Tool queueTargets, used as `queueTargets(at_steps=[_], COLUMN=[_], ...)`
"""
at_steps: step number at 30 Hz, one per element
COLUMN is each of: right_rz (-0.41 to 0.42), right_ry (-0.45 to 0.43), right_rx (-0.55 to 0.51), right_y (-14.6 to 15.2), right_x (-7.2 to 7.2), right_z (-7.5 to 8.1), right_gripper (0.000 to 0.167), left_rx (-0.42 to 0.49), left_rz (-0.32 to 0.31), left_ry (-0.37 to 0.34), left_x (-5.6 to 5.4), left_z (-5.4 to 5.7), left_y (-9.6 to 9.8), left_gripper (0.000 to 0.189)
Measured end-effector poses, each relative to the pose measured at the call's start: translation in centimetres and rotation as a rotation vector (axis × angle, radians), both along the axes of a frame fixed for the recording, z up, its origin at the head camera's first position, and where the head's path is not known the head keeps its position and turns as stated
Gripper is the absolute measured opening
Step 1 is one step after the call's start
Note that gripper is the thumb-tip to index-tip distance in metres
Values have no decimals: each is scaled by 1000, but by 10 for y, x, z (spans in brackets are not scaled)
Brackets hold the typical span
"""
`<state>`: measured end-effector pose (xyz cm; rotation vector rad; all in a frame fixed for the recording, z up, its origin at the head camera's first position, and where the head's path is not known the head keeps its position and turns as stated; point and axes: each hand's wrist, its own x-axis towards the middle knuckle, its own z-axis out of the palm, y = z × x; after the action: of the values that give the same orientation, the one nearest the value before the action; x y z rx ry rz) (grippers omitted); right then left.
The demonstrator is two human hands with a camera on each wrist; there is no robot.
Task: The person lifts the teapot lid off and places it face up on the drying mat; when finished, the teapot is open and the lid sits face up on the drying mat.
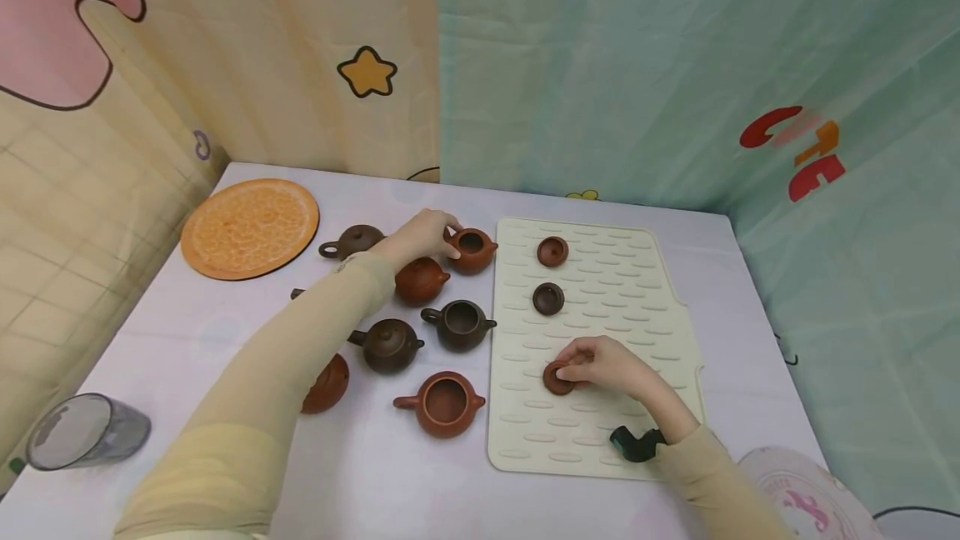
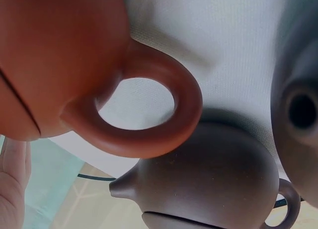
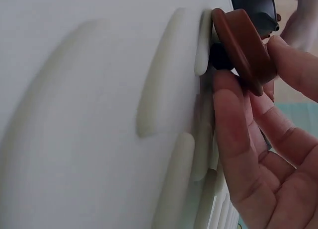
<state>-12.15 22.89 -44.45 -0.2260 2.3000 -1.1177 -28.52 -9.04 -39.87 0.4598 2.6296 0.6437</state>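
Note:
At the back of the table my left hand pinches the handle side of a lidless reddish-brown teapot. Close to the left wrist camera is another reddish teapot, its lid on; the left hand's grip is out of that view. Over the pale mat, my right hand holds a small reddish-brown teapot lid between thumb and fingers. In the right wrist view that lid is upside down, close to the mat. A reddish lid and a dark one lie farther back on the mat.
Lidless dark and reddish teapots stand left of the mat. Several lidded ones, including a dark one, are under or beside the left arm. An orange round board and a glass are at left.

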Motion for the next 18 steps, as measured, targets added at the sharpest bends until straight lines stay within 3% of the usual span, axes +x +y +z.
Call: queueTargets(at_steps=[10, 18], right_rz=[-3, 2], right_ry=[33, 101], right_rx=[37, 83], right_y=[1, -3], right_x=[0, -5], right_z=[2, 10], right_gripper=[32, 29], left_rx=[7, 2], left_rz=[-18, -60], left_ry=[-10, 7], left_x=[3, 8], left_z=[1, 11], left_y=[-3, -12], left_gripper=[55, 61])
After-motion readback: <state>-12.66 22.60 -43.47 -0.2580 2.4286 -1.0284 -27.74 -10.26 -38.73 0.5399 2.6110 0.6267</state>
